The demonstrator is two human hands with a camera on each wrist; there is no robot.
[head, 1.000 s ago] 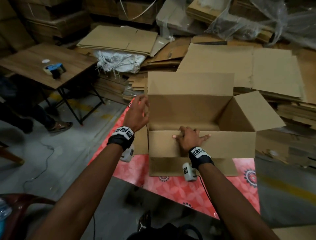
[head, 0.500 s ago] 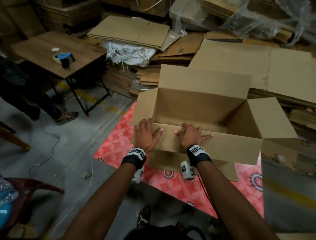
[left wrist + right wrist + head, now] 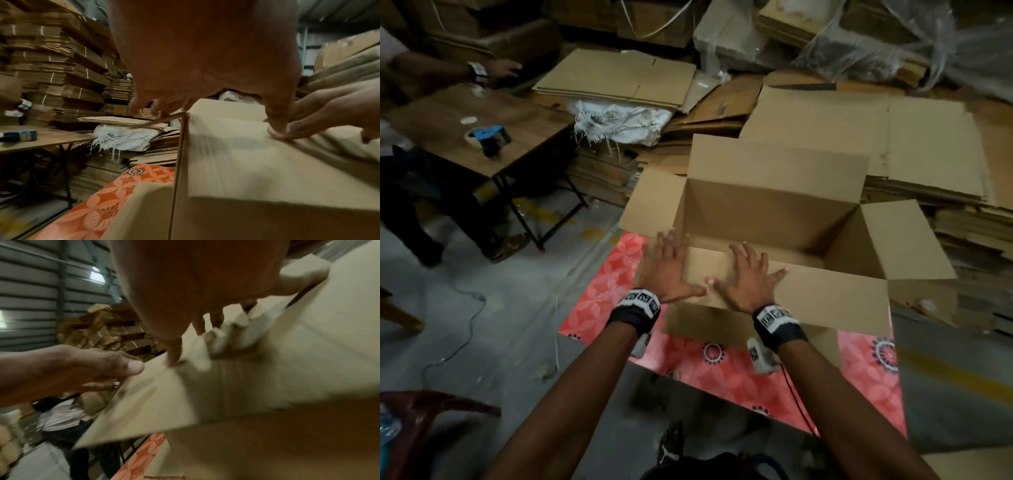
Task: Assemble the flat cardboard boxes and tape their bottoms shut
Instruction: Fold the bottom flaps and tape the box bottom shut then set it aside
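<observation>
Both hands lie flat, fingers spread, on the near flap [image 3: 791,291] of the opened cardboard box [image 3: 774,219]; neither grips anything. The left hand [image 3: 666,270] sits at the flap's left end, its fingertips reaching over the corner onto the left side flap [image 3: 650,202]; the right hand [image 3: 748,275] lies just beside it, thumbs almost touching at lower centre of the head view. The flap's long axis runs left to right across the frame and slightly downward, so most of it stretches away to the right of both hands, unpressed. The box stands on the red patterned mat [image 3: 722,370], mouth up, its far flap [image 3: 777,161] and right flap [image 3: 907,240] splayed outward. Folding the near flap down evenly would probably call for the right hand, the nearer one, to shift rightward. The tape dispenser [image 3: 489,135] sits well apart on the wooden table [image 3: 524,120] at upper left, nearer the left hand.
</observation>
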